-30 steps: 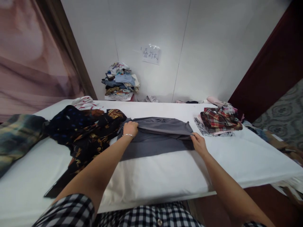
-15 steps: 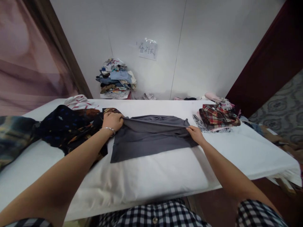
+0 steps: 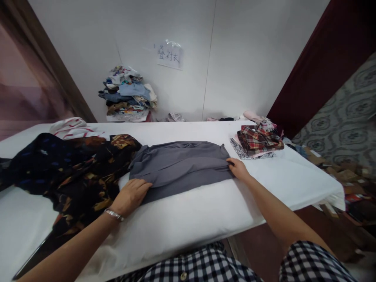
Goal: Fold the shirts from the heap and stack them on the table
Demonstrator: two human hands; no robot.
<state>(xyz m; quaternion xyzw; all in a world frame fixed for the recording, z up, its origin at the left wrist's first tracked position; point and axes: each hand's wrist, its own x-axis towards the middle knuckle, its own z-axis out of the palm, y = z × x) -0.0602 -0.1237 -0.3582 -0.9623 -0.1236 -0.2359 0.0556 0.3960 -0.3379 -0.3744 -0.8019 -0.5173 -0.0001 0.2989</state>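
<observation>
A dark grey shirt point(image 3: 185, 162) lies folded into a wide, low rectangle on the white-covered table point(image 3: 188, 219), with a flap laid over its near part. At the shirt's near left, my left hand point(image 3: 132, 196) is closed on the edge of that flap, its fingertips on the cloth. My right hand point(image 3: 238, 169) pinches the fabric at the right edge. Left of the shirt, close to my left hand, spreads a loose heap of dark patterned garments point(image 3: 88, 172).
Folded clothes, a red plaid one point(image 3: 260, 141) on top, lie at the right. A tall clothes pile point(image 3: 129, 94) stands by the back wall below left of a paper sign point(image 3: 169, 55). A white garment with red stripes point(image 3: 73, 127) rests at the back left.
My left hand has come toward me, bringing the shirt's raised far edge down over its near part. My right hand has stayed at the right edge. The view has shifted right.
</observation>
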